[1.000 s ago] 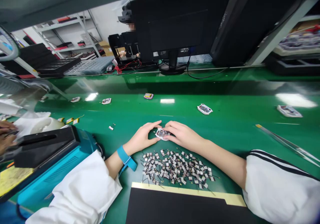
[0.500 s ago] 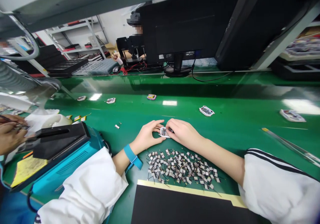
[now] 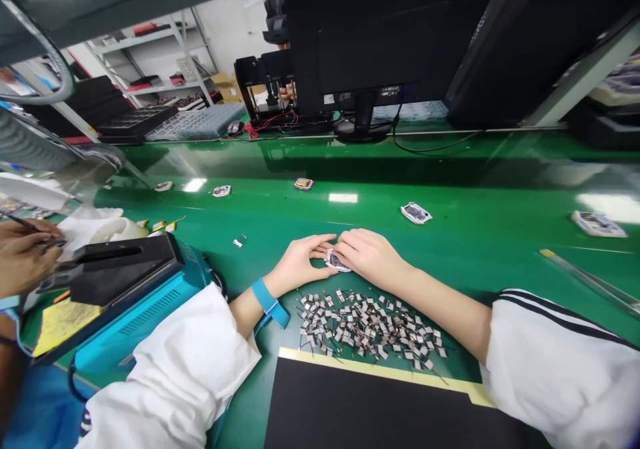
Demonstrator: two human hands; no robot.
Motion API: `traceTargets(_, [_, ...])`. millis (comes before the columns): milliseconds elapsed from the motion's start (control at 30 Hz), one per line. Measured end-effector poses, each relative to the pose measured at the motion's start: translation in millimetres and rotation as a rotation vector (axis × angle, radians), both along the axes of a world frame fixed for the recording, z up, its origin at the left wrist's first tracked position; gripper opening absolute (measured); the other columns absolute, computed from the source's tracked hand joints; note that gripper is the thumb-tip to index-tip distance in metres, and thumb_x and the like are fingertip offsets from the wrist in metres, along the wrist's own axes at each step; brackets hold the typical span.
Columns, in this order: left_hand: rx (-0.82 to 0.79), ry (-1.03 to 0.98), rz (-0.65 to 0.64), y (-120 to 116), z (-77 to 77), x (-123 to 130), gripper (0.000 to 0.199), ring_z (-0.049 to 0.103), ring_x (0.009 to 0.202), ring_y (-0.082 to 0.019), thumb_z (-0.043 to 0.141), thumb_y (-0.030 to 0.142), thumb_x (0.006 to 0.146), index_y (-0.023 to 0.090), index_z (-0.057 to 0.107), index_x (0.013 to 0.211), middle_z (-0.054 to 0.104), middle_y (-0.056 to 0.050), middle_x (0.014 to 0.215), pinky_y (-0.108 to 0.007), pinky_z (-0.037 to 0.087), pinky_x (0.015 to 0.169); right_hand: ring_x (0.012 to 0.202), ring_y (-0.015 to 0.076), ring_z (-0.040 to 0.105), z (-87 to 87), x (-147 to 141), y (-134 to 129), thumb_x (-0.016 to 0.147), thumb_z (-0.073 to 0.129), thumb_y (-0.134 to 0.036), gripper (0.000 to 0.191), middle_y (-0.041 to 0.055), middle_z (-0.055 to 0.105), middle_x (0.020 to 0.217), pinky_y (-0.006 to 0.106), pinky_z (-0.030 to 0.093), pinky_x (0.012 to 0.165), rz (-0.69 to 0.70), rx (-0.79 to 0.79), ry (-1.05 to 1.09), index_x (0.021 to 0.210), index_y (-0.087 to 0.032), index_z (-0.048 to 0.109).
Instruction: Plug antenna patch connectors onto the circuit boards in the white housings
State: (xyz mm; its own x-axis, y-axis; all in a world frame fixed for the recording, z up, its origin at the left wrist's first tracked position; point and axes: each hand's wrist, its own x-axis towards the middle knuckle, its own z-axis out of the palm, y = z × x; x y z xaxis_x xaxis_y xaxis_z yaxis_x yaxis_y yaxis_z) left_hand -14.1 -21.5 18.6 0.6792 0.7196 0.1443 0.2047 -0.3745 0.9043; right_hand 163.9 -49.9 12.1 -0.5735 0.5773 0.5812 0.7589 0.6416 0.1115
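Between my two hands, on the green bench, sits a small white-rimmed electronic device (image 3: 336,260) with its inside showing. My left hand (image 3: 302,260), with a blue strap (image 3: 267,301) at the wrist, grips the device's left side between thumb and fingers. My right hand (image 3: 369,257) covers the right part of the device, its fingers bent down onto it; whether they pinch a small part is hidden. Just below my hands lies a loose pile of small silvery parts with short dark leads (image 3: 370,325).
Similar devices lie along the bench, one (image 3: 416,213) beyond my right hand. Tweezers (image 3: 590,281) lie far right. A black board (image 3: 370,402) is in front of me. At left are a teal machine (image 3: 145,322) and a co-worker's hands (image 3: 30,252). A monitor (image 3: 380,42) stands behind.
The view has shifted slightly. My right hand has flattened over the device and now covers more of its right side. My left hand keeps its hold.
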Motion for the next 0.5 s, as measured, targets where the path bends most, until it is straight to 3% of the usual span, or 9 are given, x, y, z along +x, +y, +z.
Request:
traceTargets(133, [-0.016,0.015,0.002,-1,1.8,1,0.061,0.060,0.085,-0.016,0.069,0.011,0.061,0.007,0.045,0.117,0.060,-0.009,0.097,-0.027,0.052,0.082,0.069,0.0124,0.046,-5.2,0,0,0.087,0.042,-0.025,0.024,0.0032,0.051,0.072,0.023,0.038,0.064,-0.002,-0.075,0.086,0.074,-0.013,0.058])
traceTargets(233, [-0.008,0.022,0.015,0,1.3,1,0.061,0.059,0.086,-0.016,0.070,0.012,0.060,0.009,0.046,0.116,0.060,-0.008,0.095,-0.028,0.052,0.082,0.073,0.0109,0.049,-5.7,2,-3,0.087,0.040,-0.019,0.020,0.0029,0.054,0.078,0.020,0.040,0.066,-0.003,-0.140,0.120,0.084,-0.013,0.059])
traceTargets(333, [0.009,0.027,0.025,0,0.9,2,0.059,0.059,0.084,-0.016,0.070,0.013,0.060,0.009,0.047,0.114,0.059,-0.008,0.094,-0.028,0.052,0.081,0.074,0.0140,0.050,0.1,3,-7,0.085,0.042,-0.015,0.018,0.0040,0.055,0.079,0.023,0.041,0.065,0.008,-0.178,0.087,0.090,-0.013,0.059])
traceTargets(500, [0.024,0.033,0.026,-1,2.1,2,0.057,0.059,0.084,-0.015,0.071,0.014,0.060,0.009,0.048,0.112,0.059,-0.008,0.094,-0.028,0.052,0.080,0.069,0.0183,0.048,9.8,0,-10,0.082,0.045,-0.012,0.015,0.0075,0.055,0.074,0.030,0.039,0.062,-0.028,-0.237,0.078,0.079,-0.009,0.060])
